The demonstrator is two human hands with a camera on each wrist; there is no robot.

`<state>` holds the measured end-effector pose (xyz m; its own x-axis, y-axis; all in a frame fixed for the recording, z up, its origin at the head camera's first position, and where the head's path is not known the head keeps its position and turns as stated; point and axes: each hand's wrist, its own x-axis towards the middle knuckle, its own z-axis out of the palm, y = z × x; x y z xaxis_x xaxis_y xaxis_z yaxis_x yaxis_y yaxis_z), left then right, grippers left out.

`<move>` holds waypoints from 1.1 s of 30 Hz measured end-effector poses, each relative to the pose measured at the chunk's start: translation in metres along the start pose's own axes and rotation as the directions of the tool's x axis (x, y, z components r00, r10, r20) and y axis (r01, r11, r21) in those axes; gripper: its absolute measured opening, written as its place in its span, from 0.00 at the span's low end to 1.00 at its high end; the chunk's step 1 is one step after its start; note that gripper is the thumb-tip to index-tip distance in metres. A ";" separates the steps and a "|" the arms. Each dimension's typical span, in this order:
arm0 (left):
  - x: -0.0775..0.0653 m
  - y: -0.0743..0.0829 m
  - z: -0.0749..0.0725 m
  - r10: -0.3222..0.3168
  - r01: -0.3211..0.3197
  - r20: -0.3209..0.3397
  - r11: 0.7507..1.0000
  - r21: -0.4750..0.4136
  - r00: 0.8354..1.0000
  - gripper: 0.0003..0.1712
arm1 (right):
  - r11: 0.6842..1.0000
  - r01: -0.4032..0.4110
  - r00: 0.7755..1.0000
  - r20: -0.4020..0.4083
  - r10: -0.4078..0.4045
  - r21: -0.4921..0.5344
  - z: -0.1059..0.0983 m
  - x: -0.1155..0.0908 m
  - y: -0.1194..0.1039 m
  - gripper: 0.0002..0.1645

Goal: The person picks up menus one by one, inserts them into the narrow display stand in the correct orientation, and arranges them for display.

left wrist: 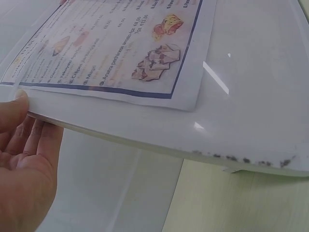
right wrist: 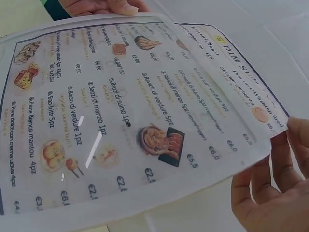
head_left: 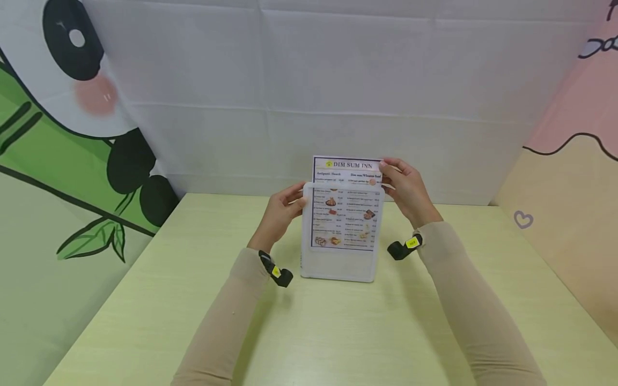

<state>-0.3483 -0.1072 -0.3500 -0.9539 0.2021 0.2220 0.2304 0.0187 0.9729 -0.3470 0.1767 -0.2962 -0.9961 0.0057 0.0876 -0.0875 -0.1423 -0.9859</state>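
A clear, white-edged menu holder (head_left: 340, 265) stands upright on the table. Inside it sits a printed menu sheet (head_left: 345, 214) headed "DIM SUM INN", its top part sticking out above the holder's upper edge. My left hand (head_left: 280, 214) grips the holder's upper left edge, thumb in front and fingers behind, as the left wrist view shows too. My right hand (head_left: 407, 190) pinches the sheet's upper right corner between thumb and fingers. In the right wrist view, that hand's other fingers (right wrist: 275, 166) lie behind the sheet and holder.
The pale wooden table (head_left: 309, 332) spreads around the holder. A white cloth backdrop (head_left: 347, 80) rises behind its far edge. A panda-printed panel (head_left: 72, 161) borders the left side, and a pink and beige panel (head_left: 569, 187) the right.
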 end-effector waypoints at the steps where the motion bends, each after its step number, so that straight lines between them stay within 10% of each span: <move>1: 0.000 0.000 0.000 0.001 -0.001 0.001 1.000 0.003 1.000 0.29 | 1.000 0.002 1.000 0.000 -0.002 0.001 0.000 0.000 0.000 0.20; 33: 0.001 -0.002 -0.001 -0.001 0.001 -0.002 1.000 0.009 1.000 0.28 | 1.000 -0.002 1.000 -0.013 0.002 0.005 0.007 -0.003 0.010 0.16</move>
<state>-0.3501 -0.1079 -0.3518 -0.9546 0.1997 0.2212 0.2312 0.0278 0.9725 -0.3446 0.1680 -0.3051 -0.9963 0.0182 0.0835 -0.0852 -0.1473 -0.9854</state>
